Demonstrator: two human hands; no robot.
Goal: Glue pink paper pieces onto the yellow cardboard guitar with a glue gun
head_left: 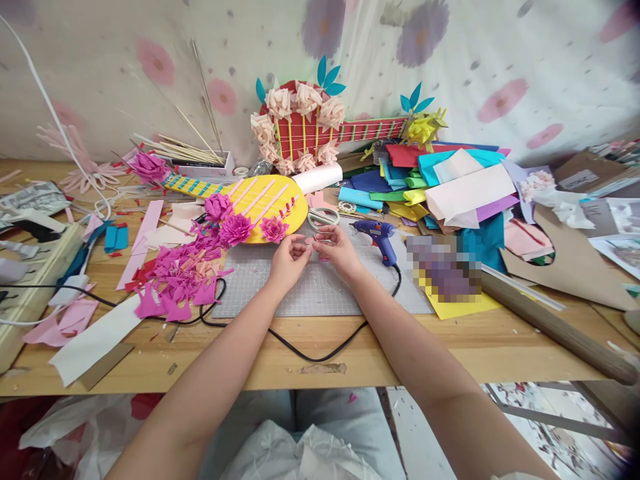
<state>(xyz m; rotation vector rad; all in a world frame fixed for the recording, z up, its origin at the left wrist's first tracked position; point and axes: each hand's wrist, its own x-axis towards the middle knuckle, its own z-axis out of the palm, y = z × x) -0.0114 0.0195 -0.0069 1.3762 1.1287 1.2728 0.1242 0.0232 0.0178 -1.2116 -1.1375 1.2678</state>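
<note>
My left hand [289, 258] and my right hand [336, 249] meet over the grey cutting mat [320, 290]. Their fingertips pinch a small pale pink paper piece [311, 248] between them. Just beyond lies a yellow paper guitar [260, 203] with pink strips and magenta paper flowers [235, 229]. A blue glue gun [380, 237] rests on the mat to the right of my right hand. Scissors [323, 217] lie behind my hands.
Magenta paper scraps [175, 280] pile up left of the mat. A red paper guitar [310, 127] leans on the wall. Coloured paper sheets [440, 183] stack at right, with a cardboard cutout [565, 267] and a wooden rod [555, 330]. A black cable [310, 353] loops along the front edge.
</note>
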